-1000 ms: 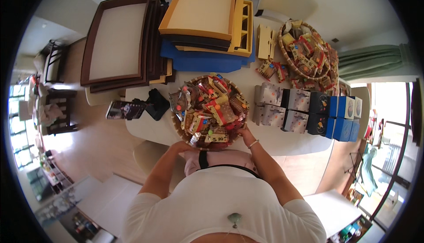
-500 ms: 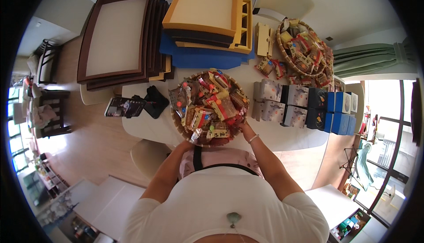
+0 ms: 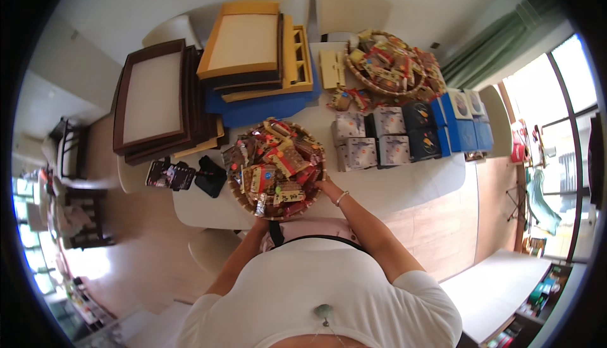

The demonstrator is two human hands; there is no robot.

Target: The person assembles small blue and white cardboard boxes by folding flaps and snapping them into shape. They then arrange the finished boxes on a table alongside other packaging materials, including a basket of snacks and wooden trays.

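A round woven basket [image 3: 236, 201] heaped with small wrapped snack packets [image 3: 278, 163] sits at the table's near edge, right in front of my body. My right hand [image 3: 325, 186] grips its right rim, fingers curled against the weave. At the near-left underside, my left hand [image 3: 260, 225] holds the same basket; most of its fingers are hidden beneath it. The packets are red, brown and cream, some in clear wrap. Just left of the basket stand a black phone stand [image 3: 210, 176] and a phone [image 3: 169, 175].
Stacked dark brown trays [image 3: 152, 95] and yellow box trays [image 3: 243, 41] over blue boards [image 3: 262, 111] fill the far left. Another packet-filled basket [image 3: 354, 76] stands at the far right, loose packets beside it. Small boxes [image 3: 395, 120] form rows on the right.
The whole view has tilted and shifted, so the table's things appear lower and more to the left. Both hands keep their hold on the basket, which stays between the phone stand and small boxes.
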